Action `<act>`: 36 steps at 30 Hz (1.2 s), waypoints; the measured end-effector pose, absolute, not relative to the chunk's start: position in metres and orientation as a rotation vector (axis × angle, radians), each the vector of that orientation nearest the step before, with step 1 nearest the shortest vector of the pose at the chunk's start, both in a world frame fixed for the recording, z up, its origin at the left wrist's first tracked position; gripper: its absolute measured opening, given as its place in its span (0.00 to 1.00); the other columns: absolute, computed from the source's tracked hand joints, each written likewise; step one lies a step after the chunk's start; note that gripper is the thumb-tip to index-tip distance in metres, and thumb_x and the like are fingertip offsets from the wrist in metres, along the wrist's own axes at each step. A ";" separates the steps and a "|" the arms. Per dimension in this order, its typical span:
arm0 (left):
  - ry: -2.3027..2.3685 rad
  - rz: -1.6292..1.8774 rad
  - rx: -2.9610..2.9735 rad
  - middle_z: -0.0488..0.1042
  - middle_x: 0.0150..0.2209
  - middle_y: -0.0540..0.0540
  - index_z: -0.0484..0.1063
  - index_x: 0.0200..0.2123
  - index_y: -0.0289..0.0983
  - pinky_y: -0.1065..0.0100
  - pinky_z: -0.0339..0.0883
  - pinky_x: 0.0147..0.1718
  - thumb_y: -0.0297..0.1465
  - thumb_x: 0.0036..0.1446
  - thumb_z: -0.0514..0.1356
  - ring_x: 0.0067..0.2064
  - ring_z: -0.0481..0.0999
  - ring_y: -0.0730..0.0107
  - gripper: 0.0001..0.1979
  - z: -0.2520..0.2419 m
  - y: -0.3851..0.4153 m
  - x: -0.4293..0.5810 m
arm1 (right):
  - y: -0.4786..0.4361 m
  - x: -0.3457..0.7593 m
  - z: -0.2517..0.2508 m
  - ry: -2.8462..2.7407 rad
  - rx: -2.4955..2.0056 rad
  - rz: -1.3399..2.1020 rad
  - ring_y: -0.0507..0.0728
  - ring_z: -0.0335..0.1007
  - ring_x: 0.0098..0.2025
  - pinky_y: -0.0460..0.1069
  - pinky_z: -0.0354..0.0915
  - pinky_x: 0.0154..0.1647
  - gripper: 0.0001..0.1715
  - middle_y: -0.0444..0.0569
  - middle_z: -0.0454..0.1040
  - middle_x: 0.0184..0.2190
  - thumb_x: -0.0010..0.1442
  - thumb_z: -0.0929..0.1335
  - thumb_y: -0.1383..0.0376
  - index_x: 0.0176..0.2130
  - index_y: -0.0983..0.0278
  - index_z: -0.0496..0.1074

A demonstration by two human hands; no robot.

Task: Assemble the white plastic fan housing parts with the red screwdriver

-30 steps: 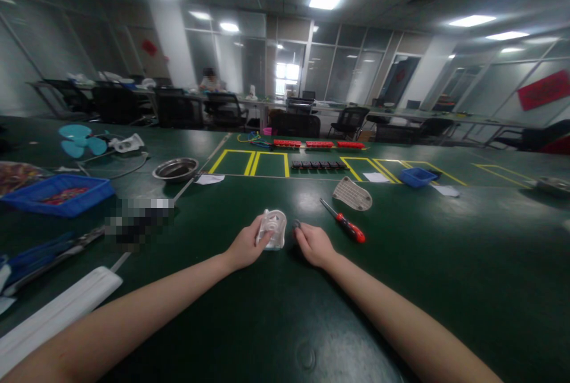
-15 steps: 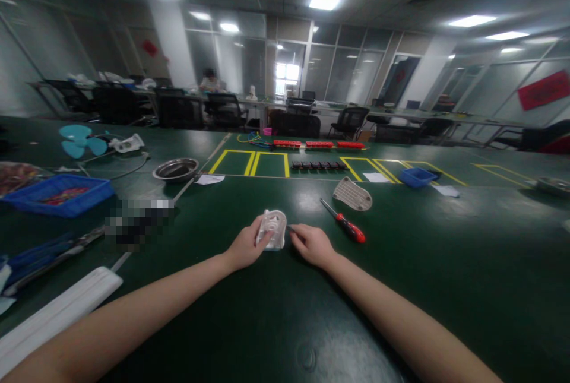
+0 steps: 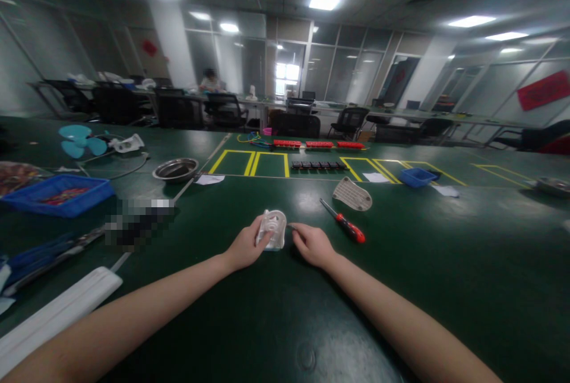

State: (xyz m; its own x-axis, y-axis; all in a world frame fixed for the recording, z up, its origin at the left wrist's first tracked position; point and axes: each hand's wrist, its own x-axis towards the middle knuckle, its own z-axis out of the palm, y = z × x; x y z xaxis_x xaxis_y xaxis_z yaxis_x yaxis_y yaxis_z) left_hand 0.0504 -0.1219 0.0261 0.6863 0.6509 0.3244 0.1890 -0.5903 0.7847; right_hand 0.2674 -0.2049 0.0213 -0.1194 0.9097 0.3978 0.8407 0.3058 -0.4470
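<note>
A white plastic part [image 3: 276,230] is gripped by my left hand [image 3: 246,246], with the thumb lying across its face. Just right of the part, my right hand [image 3: 312,244] pinches something small and dark that I cannot make out. A red and black screwdriver [image 3: 351,228] lies on the green table to the right, its shaft pointing up and left. Beyond the screwdriver rests a light grey slotted plate [image 3: 352,194].
At left are a blue tray [image 3: 60,208] with small parts, a metal bowl [image 3: 175,170], a teal fan blade [image 3: 82,141] and a long white bar [image 3: 60,315]. Red blocks [image 3: 319,145], a black strip [image 3: 318,165] and a small blue bin [image 3: 417,177] stand farther back.
My right hand has shifted very slightly, and the small dark thing at its fingertips shows a little differently. My left hand and the white part look unmoved.
</note>
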 end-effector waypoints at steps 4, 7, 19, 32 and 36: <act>0.649 0.788 2.150 0.76 0.41 0.44 0.61 0.55 0.37 0.65 0.69 0.38 0.39 0.64 0.52 0.38 0.77 0.64 0.19 0.025 -0.122 0.051 | -0.204 0.268 0.021 -2.000 -1.537 0.134 0.54 0.75 0.42 0.48 0.67 0.43 0.18 0.50 0.77 0.44 0.68 0.59 0.63 0.51 0.62 0.72; 0.654 0.817 2.159 0.76 0.40 0.45 0.61 0.54 0.37 0.65 0.69 0.39 0.39 0.64 0.52 0.38 0.77 0.64 0.19 0.023 -0.121 0.052 | -0.204 0.268 0.020 -2.021 -1.535 0.106 0.54 0.74 0.39 0.47 0.67 0.40 0.17 0.50 0.77 0.41 0.67 0.60 0.63 0.50 0.62 0.72; 0.641 0.784 2.154 0.76 0.41 0.44 0.60 0.56 0.37 0.65 0.70 0.38 0.39 0.64 0.52 0.38 0.77 0.64 0.20 0.024 -0.120 0.050 | -0.203 0.269 0.019 -2.087 -1.496 0.074 0.52 0.70 0.32 0.45 0.63 0.33 0.14 0.47 0.74 0.33 0.69 0.60 0.59 0.40 0.62 0.73; 0.621 0.792 2.157 0.76 0.41 0.45 0.60 0.56 0.38 0.65 0.70 0.38 0.40 0.65 0.52 0.39 0.77 0.64 0.19 0.023 -0.120 0.051 | -0.204 0.268 0.021 -2.088 -1.455 0.060 0.51 0.70 0.32 0.45 0.63 0.33 0.15 0.48 0.74 0.32 0.69 0.59 0.61 0.38 0.63 0.70; 0.659 0.797 2.181 0.76 0.40 0.45 0.60 0.56 0.38 0.64 0.69 0.39 0.40 0.64 0.52 0.38 0.77 0.64 0.20 0.021 -0.119 0.051 | -0.203 0.268 0.020 -2.097 -1.468 0.028 0.51 0.68 0.30 0.44 0.61 0.31 0.16 0.47 0.73 0.30 0.69 0.59 0.61 0.34 0.63 0.70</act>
